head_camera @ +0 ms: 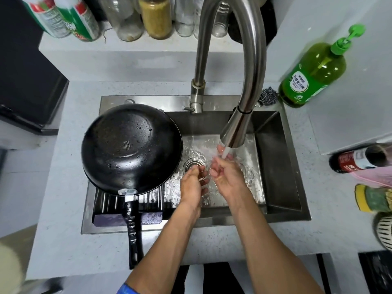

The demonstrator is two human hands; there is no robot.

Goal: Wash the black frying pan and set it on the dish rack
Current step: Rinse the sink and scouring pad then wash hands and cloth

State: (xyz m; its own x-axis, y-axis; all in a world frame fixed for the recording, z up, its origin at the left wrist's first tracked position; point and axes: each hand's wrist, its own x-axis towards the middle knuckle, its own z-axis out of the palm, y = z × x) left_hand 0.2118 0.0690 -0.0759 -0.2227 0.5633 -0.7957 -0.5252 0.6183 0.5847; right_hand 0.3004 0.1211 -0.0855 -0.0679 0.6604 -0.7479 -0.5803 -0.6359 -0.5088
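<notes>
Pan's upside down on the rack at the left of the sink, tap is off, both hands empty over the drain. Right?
Not quite: the tap is running, not off. The head view shows water streaming from the spout onto the right hand. The rest holds: the black frying pan lies upside down on the dish rack at the left of the sink, and the left hand is empty too.

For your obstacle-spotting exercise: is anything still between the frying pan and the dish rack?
Nothing visible. The frying pan already lies upside down on the dish rack, while the left hand and right hand rinse under the tap.
</notes>
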